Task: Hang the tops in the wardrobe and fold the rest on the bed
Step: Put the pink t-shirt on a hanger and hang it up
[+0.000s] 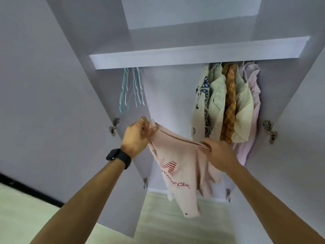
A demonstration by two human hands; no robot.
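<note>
Hanging step. I hold a pink tee [175,166] stretched between both hands in front of the open wardrobe [193,53], below the shelf and between the spare hangers [131,88] and the hung tops [226,103]. My left hand [137,136] pinches one end of the tee's upper edge, fingers curled on the cloth. My right hand [219,152] grips the other end, fingers tucked under the fold.

No hanger shows in the tee, so I judge the next move needs one hand freed to reach up left for a spare hanger, then threaded through the neck. Which edge I hold, hem or shoulders, I can't tell.

The tee is soft knit and limp, with a red print and a stitched band along the top edge; the rest sags in loose folds. The hangers are thin, smooth and bluish. The hung tops are light wovens: floral, orange plaid, cream, pale lilac. The wardrobe panels are flat, matte and pale. There is a black watch [118,157] on my left wrist.
</note>
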